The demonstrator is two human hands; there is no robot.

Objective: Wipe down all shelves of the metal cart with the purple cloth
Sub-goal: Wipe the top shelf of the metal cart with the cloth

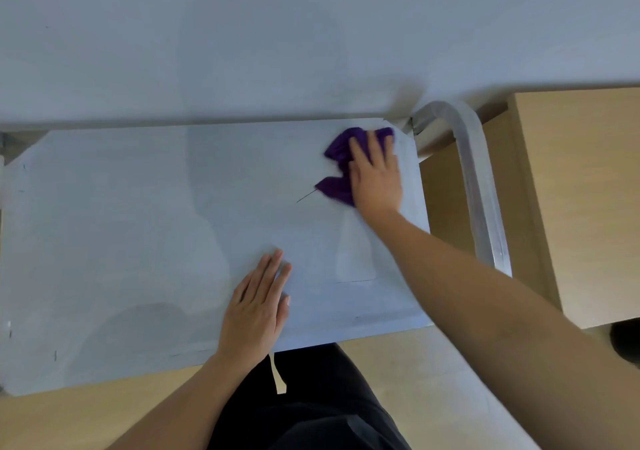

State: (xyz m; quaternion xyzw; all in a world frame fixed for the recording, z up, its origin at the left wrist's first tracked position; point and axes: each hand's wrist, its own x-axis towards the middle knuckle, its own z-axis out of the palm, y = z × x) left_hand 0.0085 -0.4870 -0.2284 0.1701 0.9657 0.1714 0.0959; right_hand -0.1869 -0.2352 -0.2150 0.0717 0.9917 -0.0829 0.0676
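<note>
Top shelf (138, 224): wiping under way.
Right hand (375, 172): flat on purple cloth (337, 153); press evenly, overlap strokes.
Left hand (258, 306): flat, steadying.

A plain pale wall (242, 34) ran across the far side of the room. Off to the right stood a light-wood cabinet (581, 190), its flat top and one side panel showing. The floor (86, 415) was pale tan. A dark rounded thing (625, 344), too cut off to identify, sat at the right edge near the cabinet.
</note>
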